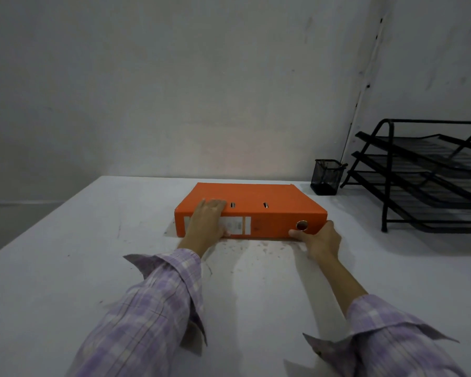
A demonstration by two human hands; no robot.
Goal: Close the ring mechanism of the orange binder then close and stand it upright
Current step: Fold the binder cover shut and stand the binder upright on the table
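The orange binder (259,198) lies flat and closed on the white table, its spine with a white label and a metal finger hole facing me. My left hand (206,223) grips the spine's left part, fingers over the top cover and thumb on the label. My right hand (320,239) holds the spine's lower right corner, thumb just under the finger hole. The ring mechanism is hidden inside the covers.
A black mesh pen cup (326,176) stands behind the binder's right end. A black three-tier letter tray (424,172) fills the right side of the table (93,240). A grey wall runs close behind the table's far edge.
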